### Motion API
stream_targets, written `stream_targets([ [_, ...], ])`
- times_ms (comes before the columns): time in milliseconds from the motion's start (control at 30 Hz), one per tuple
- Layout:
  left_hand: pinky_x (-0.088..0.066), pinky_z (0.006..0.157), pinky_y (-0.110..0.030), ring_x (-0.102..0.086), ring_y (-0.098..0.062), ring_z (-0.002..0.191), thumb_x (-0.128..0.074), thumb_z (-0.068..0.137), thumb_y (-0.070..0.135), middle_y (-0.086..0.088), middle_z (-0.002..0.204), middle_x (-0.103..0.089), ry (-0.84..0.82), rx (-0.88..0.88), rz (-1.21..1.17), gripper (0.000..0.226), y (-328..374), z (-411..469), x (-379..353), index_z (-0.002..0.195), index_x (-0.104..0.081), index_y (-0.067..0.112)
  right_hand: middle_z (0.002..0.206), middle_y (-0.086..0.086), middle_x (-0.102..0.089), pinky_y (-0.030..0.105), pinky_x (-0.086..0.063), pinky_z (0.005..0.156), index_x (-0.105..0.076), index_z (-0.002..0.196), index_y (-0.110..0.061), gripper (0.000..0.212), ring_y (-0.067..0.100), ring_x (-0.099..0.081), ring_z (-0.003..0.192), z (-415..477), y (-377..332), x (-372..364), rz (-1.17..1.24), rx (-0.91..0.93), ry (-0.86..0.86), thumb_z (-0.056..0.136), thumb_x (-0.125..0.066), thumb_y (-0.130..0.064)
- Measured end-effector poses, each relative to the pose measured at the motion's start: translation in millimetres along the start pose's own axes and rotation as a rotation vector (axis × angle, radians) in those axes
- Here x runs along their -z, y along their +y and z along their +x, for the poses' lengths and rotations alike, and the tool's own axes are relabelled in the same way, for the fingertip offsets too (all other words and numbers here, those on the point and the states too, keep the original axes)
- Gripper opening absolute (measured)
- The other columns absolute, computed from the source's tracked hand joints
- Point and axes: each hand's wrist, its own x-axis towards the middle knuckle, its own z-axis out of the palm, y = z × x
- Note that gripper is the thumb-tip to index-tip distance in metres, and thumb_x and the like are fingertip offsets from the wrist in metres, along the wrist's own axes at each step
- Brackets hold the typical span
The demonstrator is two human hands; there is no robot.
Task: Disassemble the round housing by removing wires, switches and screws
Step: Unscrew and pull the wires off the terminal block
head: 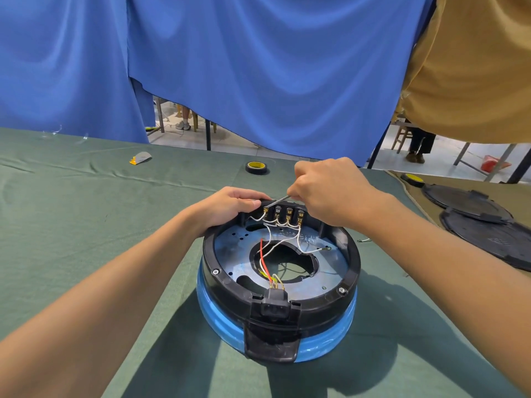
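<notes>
Housing (352, 272), rim under left hand (230, 204)

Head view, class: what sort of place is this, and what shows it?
Probably a workshop bench: a green cloth-covered table, a round black-and-blue housing lying open on it, and a black-and-yellow tape roll.

At twelve o'clock we face a blue curtain (258, 67) hanging in soft folds, and a tan cloth (474, 67) hangs at two o'clock. Beneath their hems we see a pale floor (439, 158), a wooden chair (400, 136) at two o'clock and a dark metal leg (208, 136) near twelve. A green cloth (86, 211) covers our table, with shadows lying toward six o'clock.
</notes>
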Motion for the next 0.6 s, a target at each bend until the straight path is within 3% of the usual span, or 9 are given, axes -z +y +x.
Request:
stream_targets([
  [133, -0.055, 0.086, -0.033, -0.071, -0.022, 0.101, -0.051, 0.101, 0.016, -0.004, 0.107, -0.075, -0.007, -0.006, 0.017, 0.033, 1.6, -1.4, -0.1, 0.102, -0.076, 0.036, 0.08, -0.006, -0.039, 0.027, -0.016, 0.049, -0.066, 0.083, -0.024, 0.019, 0.026, -0.043, 0.064, 10.8, 5.0, 3.4, -0.034, 0.013, -0.043, 0.089, -0.051, -0.013],
  [200, -0.055, 0.081, -0.027, -0.071, -0.018, 0.099, -0.052, 0.1, 0.015, -0.001, 0.105, -0.075, 0.002, -0.016, 0.023, 0.034, 3.1, -1.7, -0.6, 0.099, -0.076, 0.038, 0.084, -0.006, -0.044, 0.027, -0.026, 0.052, -0.067, 0.084, -0.023, 0.019, 0.027, -0.051, 0.074, 20.5, 13.1, 1.1, 0.009, 0.008, -0.087, 0.087, -0.052, -0.013],
  [300, -0.054, 0.079, -0.023, -0.071, -0.017, 0.098, -0.052, 0.1, 0.014, 0.0, 0.104, -0.076, 0.016, -0.013, 0.035, 0.032, 4.1, -2.1, -1.2, 0.101, -0.074, 0.036, 0.101, -0.011, -0.057, 0.035, -0.045, 0.069, -0.073, 0.097, -0.03, 0.026, 0.022, -0.056, 0.097, 34.8, 27.4, -3.5, 0.171, 0.019, -0.211, 0.088, -0.055, -0.013],
  [467, -0.054, 0.082, -0.026, -0.071, -0.017, 0.098, -0.051, 0.101, 0.014, -0.002, 0.105, -0.075, 0.012, -0.004, 0.044, 0.028, 5.6, -3.3, -1.5, 0.111, -0.072, 0.03, 0.101, -0.012, -0.063, 0.035, -0.047, 0.08, -0.074, 0.104, -0.029, 0.022, 0.017, -0.054, 0.104, 51.1, 41.2, -13.6, 0.417, 0.009, -0.382, 0.094, -0.059, -0.018],
  [600, -0.055, 0.074, -0.021, -0.072, -0.015, 0.093, -0.05, 0.101, 0.014, -0.001, 0.102, -0.076, -0.001, -0.008, 0.033, 0.029, 5.8, -4.2, -1.7, 0.109, -0.072, 0.03, 0.097, -0.011, -0.062, 0.027, -0.04, 0.077, -0.075, 0.1, -0.03, 0.021, 0.016, -0.055, 0.1, 50.3, 42.7, -17.6, 0.497, -0.041, -0.42, 0.094, -0.058, -0.019],
])
